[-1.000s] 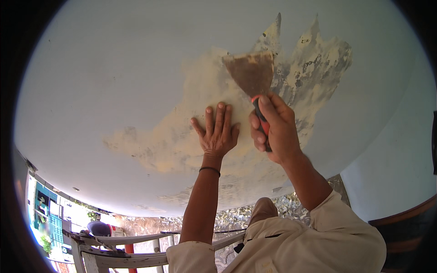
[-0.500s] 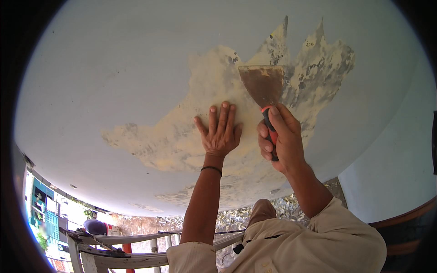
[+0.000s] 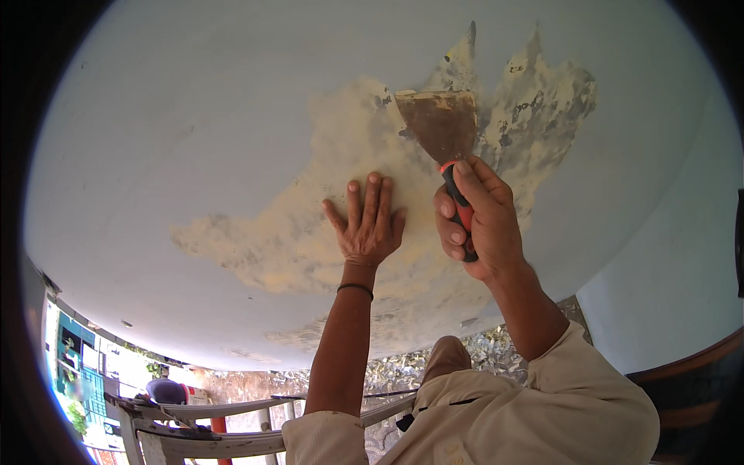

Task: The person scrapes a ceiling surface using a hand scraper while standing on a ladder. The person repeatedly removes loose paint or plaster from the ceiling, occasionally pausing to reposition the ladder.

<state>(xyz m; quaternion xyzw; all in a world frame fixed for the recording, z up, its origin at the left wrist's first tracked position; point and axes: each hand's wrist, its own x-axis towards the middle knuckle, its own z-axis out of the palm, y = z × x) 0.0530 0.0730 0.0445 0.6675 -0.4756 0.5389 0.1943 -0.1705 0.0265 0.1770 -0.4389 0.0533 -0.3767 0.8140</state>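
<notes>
My right hand (image 3: 482, 217) is wrapped round the red and black handle of a paint scraper (image 3: 443, 124). Its wide, rust-brown blade points up the wall, with pale scrapings along the far edge. That edge lies at the bare patch (image 3: 535, 116), where paint is gone and grey and yellowish plaster shows. Left of the scraper my left hand (image 3: 367, 225) rests on the yellowish part of the patch, fingers spread and holding nothing. Smooth pale paint covers the rest of the wall (image 3: 194, 139).
Below at left stands a worn ladder (image 3: 209, 446), a dark rounded thing and a white-and-red container (image 3: 194, 395) beyond it. Paint flakes (image 3: 492, 353) litter the ground at the wall's foot. A second wall (image 3: 666, 302) meets this one at right.
The scraper and my right hand have moved a little up the wall, the blade edge reaching higher on the bare patch. My left hand stays on the wall in nearly the same place.
</notes>
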